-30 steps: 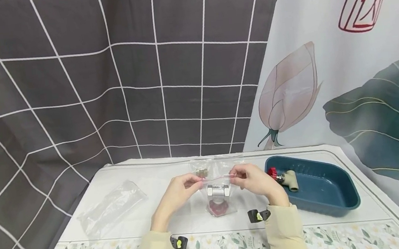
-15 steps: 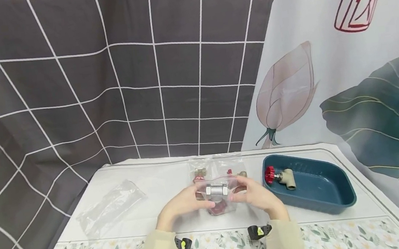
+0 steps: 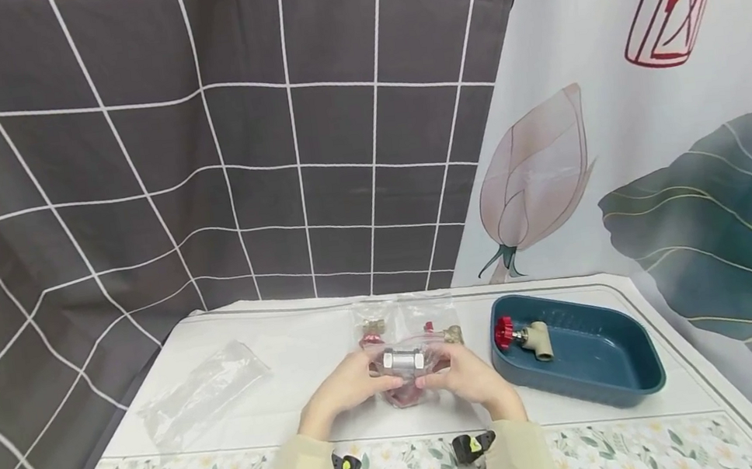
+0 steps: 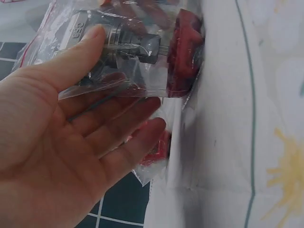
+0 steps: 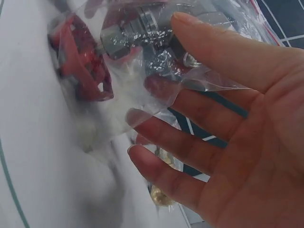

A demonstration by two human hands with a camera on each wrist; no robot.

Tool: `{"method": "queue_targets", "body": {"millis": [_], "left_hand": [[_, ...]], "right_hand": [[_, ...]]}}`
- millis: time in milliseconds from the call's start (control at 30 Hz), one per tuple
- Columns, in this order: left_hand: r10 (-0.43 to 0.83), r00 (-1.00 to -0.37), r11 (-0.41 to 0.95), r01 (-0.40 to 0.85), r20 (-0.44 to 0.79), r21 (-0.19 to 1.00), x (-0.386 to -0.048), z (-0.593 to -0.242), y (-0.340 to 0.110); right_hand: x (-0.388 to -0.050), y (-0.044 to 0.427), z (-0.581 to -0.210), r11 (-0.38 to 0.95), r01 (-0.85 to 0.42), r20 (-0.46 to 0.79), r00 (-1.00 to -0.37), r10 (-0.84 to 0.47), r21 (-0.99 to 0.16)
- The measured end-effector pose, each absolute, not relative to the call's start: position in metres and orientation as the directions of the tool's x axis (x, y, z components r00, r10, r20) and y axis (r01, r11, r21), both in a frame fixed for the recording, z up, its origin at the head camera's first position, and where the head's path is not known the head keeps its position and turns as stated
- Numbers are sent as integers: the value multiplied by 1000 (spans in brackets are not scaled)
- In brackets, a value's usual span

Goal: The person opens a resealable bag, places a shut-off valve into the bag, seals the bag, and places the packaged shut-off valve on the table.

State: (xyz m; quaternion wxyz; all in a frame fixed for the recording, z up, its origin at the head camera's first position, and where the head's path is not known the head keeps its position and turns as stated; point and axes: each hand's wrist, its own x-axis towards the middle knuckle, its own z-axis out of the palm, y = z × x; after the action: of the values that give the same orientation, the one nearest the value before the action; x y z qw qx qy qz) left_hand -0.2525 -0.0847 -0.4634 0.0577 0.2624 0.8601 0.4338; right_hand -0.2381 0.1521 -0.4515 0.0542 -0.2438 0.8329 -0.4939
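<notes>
Gripping had just been shifted from the red-lined mouth of a clear bag (image 5: 124, 92), pinched at both ends a second earlier, down to the silver valve (image 3: 399, 361) enclosed in it. By this, it was judged, the work had been carried past the closure and onto handling of the packed piece itself. The valve was held left of the blue tray (image 3: 602, 351), at the worktop (image 3: 297, 338); whether any part was rested there could not be told. Through the plastic it was grasped by both hands, the left hand (image 3: 344, 387) set on the side farther from the blue tray and the right hand (image 3: 473, 379) on the side nearer, with thumbs laid in front and the lower fingers left loose. The body's long axis was set crosswise, one hexagonal end directed toward the blue tray and the other away from it. The red handwheel (image 4: 184, 52) was turned downward, at right angles to the body. Two bagged fittings (image 3: 372, 339) were seen beyond the valve, also left of the blue tray, and a beige tee valve (image 3: 537, 340) was placed inside its left part.
</notes>
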Motion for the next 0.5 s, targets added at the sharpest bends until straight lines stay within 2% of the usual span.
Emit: {"method": "queue_targets", "body": {"millis": [133, 267, 500], "left_hand": [[496, -857, 481, 407, 141, 777, -253, -461, -88], [477, -867, 479, 396, 146, 784, -254, -452, -95], [467, -865, 421, 398, 182, 815, -263, -423, -122]], "right_hand": [[-241, 149, -450, 400, -386, 182, -869, -460, -831], [-251, 145, -452, 338, -411, 232, -857, -461, -846], [-267, 118, -435, 247, -312, 187, -886, -424, -917]]}}
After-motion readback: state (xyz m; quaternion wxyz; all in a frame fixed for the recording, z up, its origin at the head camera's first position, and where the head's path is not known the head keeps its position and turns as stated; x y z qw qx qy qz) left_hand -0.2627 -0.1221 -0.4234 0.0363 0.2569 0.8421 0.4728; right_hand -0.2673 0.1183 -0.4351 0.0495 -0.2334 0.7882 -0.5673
